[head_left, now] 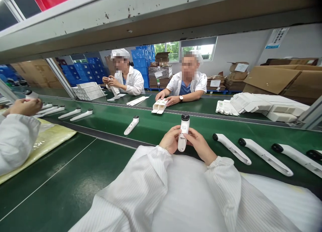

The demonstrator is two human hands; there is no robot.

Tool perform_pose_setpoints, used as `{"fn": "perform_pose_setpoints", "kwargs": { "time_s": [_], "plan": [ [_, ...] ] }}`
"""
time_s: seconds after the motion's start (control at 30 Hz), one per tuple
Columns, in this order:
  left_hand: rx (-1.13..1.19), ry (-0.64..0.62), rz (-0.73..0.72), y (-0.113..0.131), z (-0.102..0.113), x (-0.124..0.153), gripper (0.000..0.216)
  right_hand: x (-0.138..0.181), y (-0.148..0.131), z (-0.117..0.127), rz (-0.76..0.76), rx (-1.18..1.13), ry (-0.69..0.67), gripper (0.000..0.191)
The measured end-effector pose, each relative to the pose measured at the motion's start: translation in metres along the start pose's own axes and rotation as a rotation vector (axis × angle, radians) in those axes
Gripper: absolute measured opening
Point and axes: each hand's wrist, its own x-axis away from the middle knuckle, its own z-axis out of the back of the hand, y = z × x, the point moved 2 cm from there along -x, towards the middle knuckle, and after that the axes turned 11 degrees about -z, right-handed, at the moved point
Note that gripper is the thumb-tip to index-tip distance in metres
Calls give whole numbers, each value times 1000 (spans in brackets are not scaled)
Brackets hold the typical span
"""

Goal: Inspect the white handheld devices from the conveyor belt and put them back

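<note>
Between my two hands is a white handheld device (183, 131) with a black head, shaped like an infrared thermometer. It stands nearly upright, head up, and an open recess shows in its lower part. My left hand (171, 139) grips its left side. The fingers of my right hand (200, 144) close on its right side, the thumb on its front near the recess. A similar white device (131, 125) lies on the green conveyor belt (108, 119) to the left. Several more, including the nearest white device (232, 148), lie to the right with their recesses open.
Another person's hand (23, 107) holds a similar device at the left. Across the belt, two co-workers handle a white carton (159, 106) and white card. Flattened white boxes (264, 104) lie at the right. A metal shelf (141, 15) crosses overhead.
</note>
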Motion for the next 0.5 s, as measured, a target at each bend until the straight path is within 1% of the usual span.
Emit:
{"fn": "perform_pose_setpoints", "kwargs": {
  "time_s": [0.1,0.17,0.23,0.3,0.33,0.37,0.4,0.43,0.47,0.5],
  "plan": [
    [-49,15,42,1,4,-3,16,3,-1,-1,-64,-123,-37,39],
    [-149,9,40,7,11,-9,16,3,0,2,-80,-149,-44,34],
    [-357,10,-42,20,24,-17,17,1,3,5,-101,-166,-39,29],
    [-693,56,-206,38,45,-25,17,0,6,6,-124,-183,-34,26],
    [-909,117,-314,49,58,-28,19,-1,6,7,-132,-189,-34,26],
    [-1137,201,-411,59,72,-30,25,-1,7,7,-137,-194,-35,26],
    [-1342,308,-477,68,85,-31,33,0,7,7,-140,-196,-38,25],
    [-1497,415,-464,75,98,-32,39,0,6,7,-143,-197,-42,25],
    [-1591,498,-385,79,110,-32,41,1,6,7,-146,-197,-46,24],
    [-1657,512,-321,80,119,-32,40,1,5,7,-150,-198,-47,24]
  ]
}}
